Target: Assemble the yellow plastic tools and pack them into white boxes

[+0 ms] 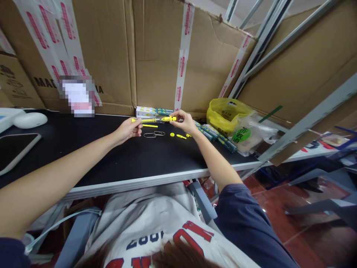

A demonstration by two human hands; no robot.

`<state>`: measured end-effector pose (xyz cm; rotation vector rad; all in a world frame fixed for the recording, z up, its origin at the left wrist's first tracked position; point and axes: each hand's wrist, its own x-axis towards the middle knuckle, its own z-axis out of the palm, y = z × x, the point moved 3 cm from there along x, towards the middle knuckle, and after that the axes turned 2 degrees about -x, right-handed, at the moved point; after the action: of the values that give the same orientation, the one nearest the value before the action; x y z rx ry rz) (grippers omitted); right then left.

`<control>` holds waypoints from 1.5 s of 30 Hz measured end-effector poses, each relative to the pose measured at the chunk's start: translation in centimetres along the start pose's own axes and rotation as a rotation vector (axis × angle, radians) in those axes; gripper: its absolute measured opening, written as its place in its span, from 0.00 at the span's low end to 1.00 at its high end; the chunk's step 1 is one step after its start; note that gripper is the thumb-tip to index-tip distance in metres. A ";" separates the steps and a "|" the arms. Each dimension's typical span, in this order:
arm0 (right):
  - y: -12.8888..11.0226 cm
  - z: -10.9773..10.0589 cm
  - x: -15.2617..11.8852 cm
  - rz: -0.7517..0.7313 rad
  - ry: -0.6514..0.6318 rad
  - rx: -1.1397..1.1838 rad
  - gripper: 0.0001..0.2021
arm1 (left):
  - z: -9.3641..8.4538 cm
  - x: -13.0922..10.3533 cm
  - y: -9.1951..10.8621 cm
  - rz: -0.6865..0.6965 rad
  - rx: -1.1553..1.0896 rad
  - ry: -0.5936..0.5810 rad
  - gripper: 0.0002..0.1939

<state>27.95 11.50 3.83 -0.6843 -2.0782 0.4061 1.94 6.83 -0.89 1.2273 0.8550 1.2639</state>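
yellow tube [152, 120] runs sideways, dark-marked end rightward, its ends finger-pinched by left hand [129, 131] and right hand [185, 123].

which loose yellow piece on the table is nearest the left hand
The thin, straight yellow stick, near the left hand; the other loose yellow pieces lie farther right.

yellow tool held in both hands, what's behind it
Behind the yellow tool, printed packaging lies in front of the cardboard. Whatever is directly behind the right hand is covered.
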 end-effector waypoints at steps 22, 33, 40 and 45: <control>0.0 0.4 0.0 0.040 -0.030 0.090 0.17 | 0.0 0.1 -0.1 -0.007 -0.003 -0.008 0.21; -0.3 -0.2 0.1 -0.015 0.032 -0.053 0.15 | 0.1 0.1 0.0 -0.005 0.003 -0.003 0.20; 0.0 0.1 -0.1 0.008 -0.003 -0.002 0.16 | 0.1 0.0 0.0 -0.008 -0.002 -0.007 0.20; -0.2 0.2 -0.1 0.032 -0.016 0.028 0.16 | 0.1 0.0 0.1 -0.003 0.005 -0.006 0.21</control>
<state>27.76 11.28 3.77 -0.7009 -2.0748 0.4598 2.05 6.77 -0.76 1.2323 0.8560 1.2555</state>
